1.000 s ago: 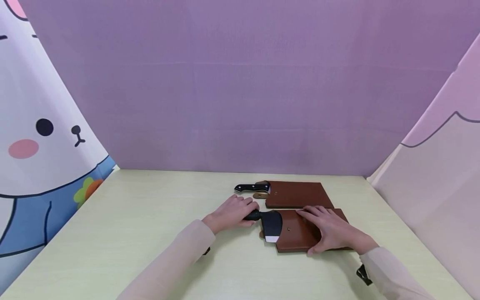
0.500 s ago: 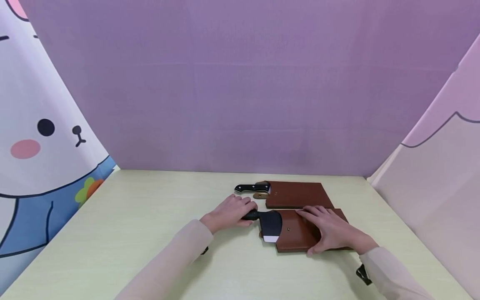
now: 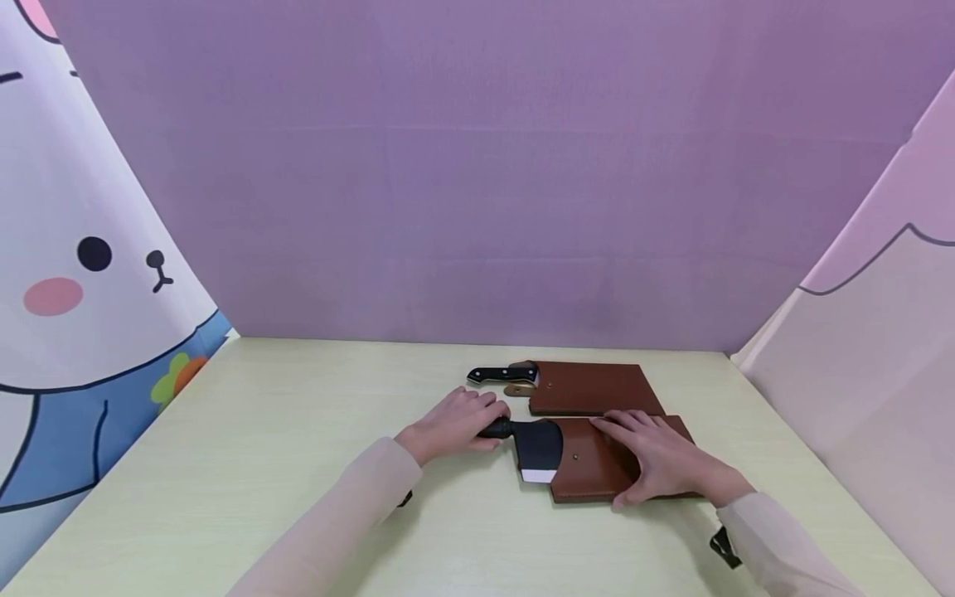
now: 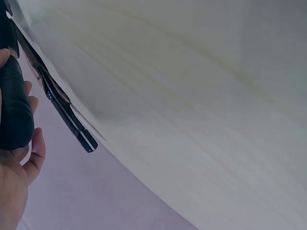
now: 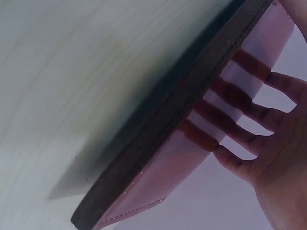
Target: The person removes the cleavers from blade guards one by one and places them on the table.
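Note:
My left hand (image 3: 455, 424) grips the black handle (image 4: 15, 103) of a cleaver. Its wide blade (image 3: 538, 448), dark with a bright edge, lies partly inside a brown leather sheath (image 3: 585, 464); the rest of the blade is hidden in there. My right hand (image 3: 664, 456) spreads over the sheath from the right. In the right wrist view its fingertips press on the shiny leather (image 5: 158, 175), fingers fairly straight. The thumb lies at the sheath's near edge in the head view.
Behind lies a second brown sheath (image 3: 593, 387), with a black riveted knife handle (image 3: 501, 375) sticking out to its left. A pale table (image 3: 298, 414) bears everything. Purple cloth (image 3: 477, 182) rises at its back; printed cloth hangs at both sides.
My left hand has shifted slightly left with the cleaver, and a little more blade shows outside the sheath. The right hand and sheath have stayed nearly still.

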`<move>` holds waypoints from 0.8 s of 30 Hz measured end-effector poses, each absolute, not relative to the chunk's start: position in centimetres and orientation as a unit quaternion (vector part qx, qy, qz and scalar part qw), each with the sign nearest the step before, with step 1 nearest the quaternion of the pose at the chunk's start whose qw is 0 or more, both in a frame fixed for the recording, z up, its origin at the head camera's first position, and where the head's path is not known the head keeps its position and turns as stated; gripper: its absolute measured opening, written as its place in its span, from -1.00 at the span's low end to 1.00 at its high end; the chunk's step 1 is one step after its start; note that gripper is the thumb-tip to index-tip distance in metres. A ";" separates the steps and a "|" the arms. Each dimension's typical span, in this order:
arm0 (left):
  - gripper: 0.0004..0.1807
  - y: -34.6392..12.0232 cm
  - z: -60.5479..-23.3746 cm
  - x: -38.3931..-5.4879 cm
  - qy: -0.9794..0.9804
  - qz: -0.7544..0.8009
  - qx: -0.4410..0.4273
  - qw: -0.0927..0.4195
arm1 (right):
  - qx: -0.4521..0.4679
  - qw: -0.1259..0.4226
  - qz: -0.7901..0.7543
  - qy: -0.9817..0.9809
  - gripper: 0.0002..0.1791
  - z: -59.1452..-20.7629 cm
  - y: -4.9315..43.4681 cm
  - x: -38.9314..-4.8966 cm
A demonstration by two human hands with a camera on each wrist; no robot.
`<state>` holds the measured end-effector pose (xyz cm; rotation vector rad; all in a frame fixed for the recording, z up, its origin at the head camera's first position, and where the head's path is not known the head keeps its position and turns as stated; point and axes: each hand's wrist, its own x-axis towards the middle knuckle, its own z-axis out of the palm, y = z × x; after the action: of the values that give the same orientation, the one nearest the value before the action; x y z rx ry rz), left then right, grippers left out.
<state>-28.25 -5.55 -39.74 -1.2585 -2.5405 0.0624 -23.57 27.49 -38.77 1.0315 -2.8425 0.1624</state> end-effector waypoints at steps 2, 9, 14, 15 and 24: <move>-0.61 -5.6 -39.8 -28.3 -0.886 0.020 -0.438 0.152 | 0.337 0.053 0.052 -0.938 0.20 -38.7 27.5 -23.6; -0.61 -5.8 -39.8 -28.3 -0.889 0.019 -0.434 0.146 | 0.332 0.049 0.051 -0.940 0.21 -38.7 27.6 -23.5; -0.60 -5.8 -39.8 -28.3 -0.890 0.020 -0.433 0.142 | 0.334 0.051 0.052 -0.940 0.21 -38.8 27.7 -23.5; -0.60 -5.9 -39.8 -28.3 -0.890 0.019 -0.434 0.142 | 0.334 0.051 0.052 -0.940 0.21 -38.8 27.7 -23.5; -0.59 -6.2 -39.9 -28.3 -0.887 0.016 -0.438 0.148 | 0.330 0.056 0.053 -0.941 0.22 -38.8 28.0 -23.5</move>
<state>-28.30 -6.18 -39.87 -1.2587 -2.5498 0.0462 -23.49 27.99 -38.84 1.0006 -2.8553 0.1617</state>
